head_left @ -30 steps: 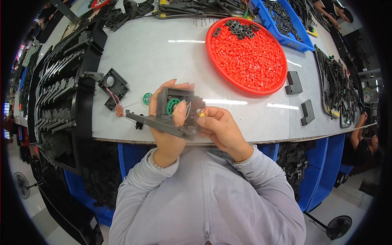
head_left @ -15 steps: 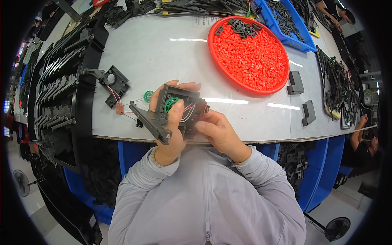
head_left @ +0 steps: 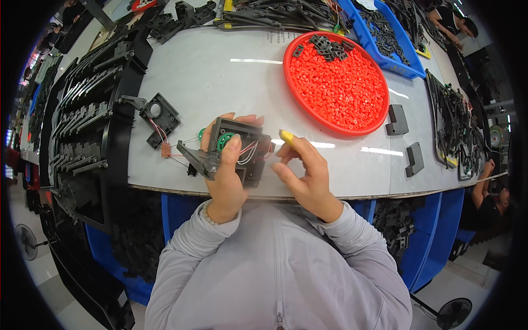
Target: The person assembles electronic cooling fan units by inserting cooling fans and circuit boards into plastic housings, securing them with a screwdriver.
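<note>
My left hand (head_left: 226, 179) grips a dark grey plastic housing (head_left: 254, 135) over the worktable, its thumb lying across the front beside a green round speaker (head_left: 224, 141). Red and white wires (head_left: 250, 151) run inside the housing. Just to the right, my right hand (head_left: 308, 176) is apart from it, fingers loosely curled and spread, with yellow tape (head_left: 286, 136) on one fingertip. Leads run left from the housing to a small reddish circuit board (head_left: 165, 150), which is wired to a second dark housing with a round silver part (head_left: 159, 118).
A red round tray (head_left: 336, 88) of small red pieces, some black clips on top, stands beyond my hands. A blue bin (head_left: 385, 38) is behind it. Two dark blocks (head_left: 397, 120) lie at the right. A black rack (head_left: 91, 126) of parts borders the left.
My right hand has come off the housing and moved slightly right, its fingers opening. My left hand still holds the housing, and its hinged arm appears swung closer in.
</note>
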Tool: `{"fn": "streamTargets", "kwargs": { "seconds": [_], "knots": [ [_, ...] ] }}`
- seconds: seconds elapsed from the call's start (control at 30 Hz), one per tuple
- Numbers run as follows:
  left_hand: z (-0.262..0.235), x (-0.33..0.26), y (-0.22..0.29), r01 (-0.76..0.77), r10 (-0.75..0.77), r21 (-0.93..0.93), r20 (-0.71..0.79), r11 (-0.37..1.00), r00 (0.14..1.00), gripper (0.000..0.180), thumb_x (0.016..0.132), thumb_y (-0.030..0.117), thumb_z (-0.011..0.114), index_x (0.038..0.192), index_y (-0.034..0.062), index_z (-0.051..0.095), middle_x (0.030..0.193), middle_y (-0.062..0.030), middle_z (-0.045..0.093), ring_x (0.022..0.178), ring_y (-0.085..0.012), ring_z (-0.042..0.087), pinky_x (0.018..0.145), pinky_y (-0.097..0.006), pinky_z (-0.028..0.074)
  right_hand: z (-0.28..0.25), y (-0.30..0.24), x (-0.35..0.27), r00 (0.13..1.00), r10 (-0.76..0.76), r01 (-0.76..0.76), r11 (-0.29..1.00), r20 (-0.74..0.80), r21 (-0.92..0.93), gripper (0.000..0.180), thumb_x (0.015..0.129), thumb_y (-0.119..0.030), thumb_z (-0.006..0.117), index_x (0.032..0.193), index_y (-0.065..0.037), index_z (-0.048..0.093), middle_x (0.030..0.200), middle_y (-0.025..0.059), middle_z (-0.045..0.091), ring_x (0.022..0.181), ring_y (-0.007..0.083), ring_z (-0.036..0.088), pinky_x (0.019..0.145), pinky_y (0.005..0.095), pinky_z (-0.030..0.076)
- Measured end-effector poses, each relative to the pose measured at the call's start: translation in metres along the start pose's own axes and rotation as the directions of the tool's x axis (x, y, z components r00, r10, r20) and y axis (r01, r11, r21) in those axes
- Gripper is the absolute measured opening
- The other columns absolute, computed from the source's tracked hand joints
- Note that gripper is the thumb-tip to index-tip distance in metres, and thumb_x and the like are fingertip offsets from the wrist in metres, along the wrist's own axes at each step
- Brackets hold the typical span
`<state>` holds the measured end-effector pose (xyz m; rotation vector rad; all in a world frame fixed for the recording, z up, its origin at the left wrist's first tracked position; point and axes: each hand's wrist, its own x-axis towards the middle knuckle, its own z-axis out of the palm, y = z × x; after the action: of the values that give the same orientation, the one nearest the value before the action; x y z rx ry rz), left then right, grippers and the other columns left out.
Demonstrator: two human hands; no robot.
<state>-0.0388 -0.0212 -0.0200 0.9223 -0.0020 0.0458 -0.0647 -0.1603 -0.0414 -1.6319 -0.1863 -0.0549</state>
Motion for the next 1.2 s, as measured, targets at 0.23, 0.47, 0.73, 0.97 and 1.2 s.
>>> {"fn": "streamTargets", "kwargs": {
  "seconds": [0.23,0.47,0.73,0.97,1.2],
  "knots": [
    [-0.002,0.001,-0.007,-0.079,0.076,0.132,0.029,0.988,0.997,0.037,0.089,0.014,0.048,0.12,-0.0028,0.036,0.111,-0.0191,0.056,0.093,-0.0226,0.06,0.08,-0.033,0.053,0.0,-0.012,0.006,0.892,-0.426,0.43,0.699,0.151,-0.572,0.046,0.067,0.004,0.06,0.112,-0.008,0.059,0.076,0.0109,0.048,0.064,0.0242,0.05,0.055,0.0337,0.042],
    [-0.004,-0.001,-0.009,-0.14,0.128,0.165,0.081,0.976,0.988,0.035,0.089,0.011,0.05,0.119,-0.0031,0.038,0.11,-0.0189,0.057,0.095,-0.0208,0.059,0.082,-0.033,0.051,0.006,-0.031,0.011,0.93,-0.294,0.363,0.658,0.219,-0.66,0.037,0.068,0.001,0.059,0.104,-0.008,0.058,0.068,0.0068,0.045,0.058,0.021,0.05,0.049,0.0344,0.039],
    [-0.006,0.001,-0.019,-0.2,0.189,0.217,0.072,0.955,0.979,0.034,0.088,0.006,0.05,0.119,-0.003,0.038,0.109,-0.0184,0.057,0.095,-0.0204,0.059,0.084,-0.032,0.05,0.003,-0.019,0.007,0.943,-0.205,0.334,0.614,0.263,-0.715,0.042,0.069,-0.001,0.059,0.111,-0.006,0.053,0.063,0.0078,0.052,0.051,0.0234,0.054,0.047,0.0348,0.041],
    [-0.005,0.003,-0.015,-0.1,0.093,0.109,0.072,0.989,0.993,0.035,0.088,0.005,0.05,0.12,-0.0032,0.039,0.11,-0.0183,0.058,0.098,-0.0202,0.059,0.084,-0.031,0.05,-0.009,-0.026,0.011,0.955,-0.267,0.292,0.793,0.125,-0.534,0.038,0.074,0.0,0.056,0.111,-0.008,0.052,0.065,0.01,0.054,0.053,0.0271,0.054,0.048,0.0371,0.042],
    [-0.008,0.003,-0.017,-0.119,0.102,0.169,0.103,0.978,0.989,0.036,0.088,0.005,0.051,0.121,-0.0031,0.04,0.109,-0.0179,0.058,0.097,-0.0181,0.058,0.081,-0.028,0.05,-0.013,-0.024,0.015,0.935,-0.216,0.352,0.655,0.281,-0.669,0.037,0.07,-0.001,0.058,0.106,-0.008,0.054,0.064,0.0099,0.054,0.051,0.0267,0.054,0.045,0.0374,0.04]
  ]
}}
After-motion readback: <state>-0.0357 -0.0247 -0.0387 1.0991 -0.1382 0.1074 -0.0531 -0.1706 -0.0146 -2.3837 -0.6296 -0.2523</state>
